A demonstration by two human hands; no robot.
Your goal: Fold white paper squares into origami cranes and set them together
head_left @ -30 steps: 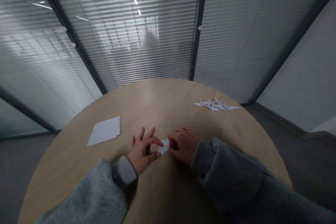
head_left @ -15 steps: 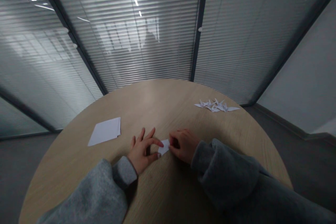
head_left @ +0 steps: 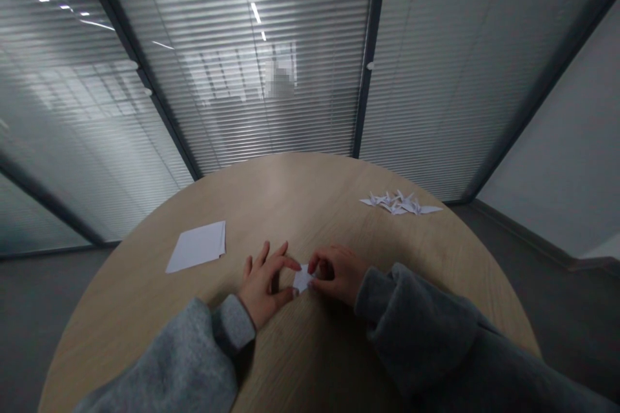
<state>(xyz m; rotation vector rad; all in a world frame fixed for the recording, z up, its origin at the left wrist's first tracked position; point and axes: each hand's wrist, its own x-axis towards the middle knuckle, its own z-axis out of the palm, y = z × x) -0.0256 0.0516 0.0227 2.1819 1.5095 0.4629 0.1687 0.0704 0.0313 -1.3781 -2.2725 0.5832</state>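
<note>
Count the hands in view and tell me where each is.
2: the left hand at the left side of the small white paper, the right hand at its right side.

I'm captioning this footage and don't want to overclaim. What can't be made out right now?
In the head view:
Small paper: right end partly hidden by the right hand; full shape unclear.
Paper birds: too small and overlapping to count.
Paper stack: edges too fine to count layers.
Table: near side cut off by the picture's bottom edge.
</note>
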